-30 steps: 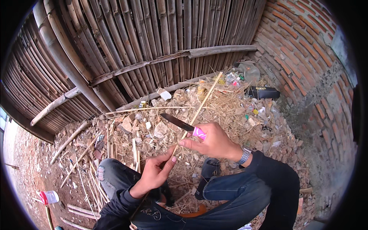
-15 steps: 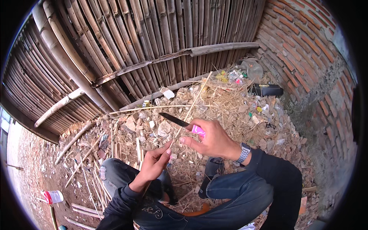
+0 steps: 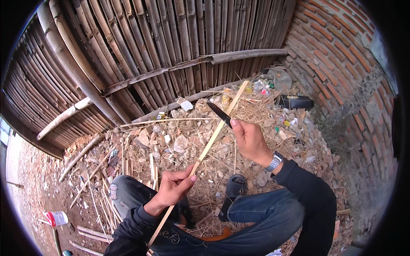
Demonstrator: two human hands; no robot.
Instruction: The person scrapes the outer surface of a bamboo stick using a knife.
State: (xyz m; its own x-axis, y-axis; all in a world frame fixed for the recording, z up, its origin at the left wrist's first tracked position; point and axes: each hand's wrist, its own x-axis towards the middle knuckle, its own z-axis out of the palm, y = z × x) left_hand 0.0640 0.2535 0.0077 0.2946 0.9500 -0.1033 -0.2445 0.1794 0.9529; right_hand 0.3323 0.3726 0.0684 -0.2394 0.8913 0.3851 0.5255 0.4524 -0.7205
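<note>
My left hand is closed round a long, pale bamboo strip. The strip slants from beside my left leg up and away to the right, its broad face toward me. My right hand grips a knife with a dark blade, and its handle is hidden in the fist. The blade points up and left and crosses the upper part of the strip. Whether its edge touches the strip I cannot tell.
Rubble, straw and loose bamboo pieces cover the ground. A bamboo wall stands ahead, a brick wall on the right. A black case lies near the corner. At the left lies a red-and-white tub; an orange curved object lies below my legs.
The strip has turned from its thin edge to its broad face. My right hand and the knife have moved up and right along it, and the pink handle no longer shows.
</note>
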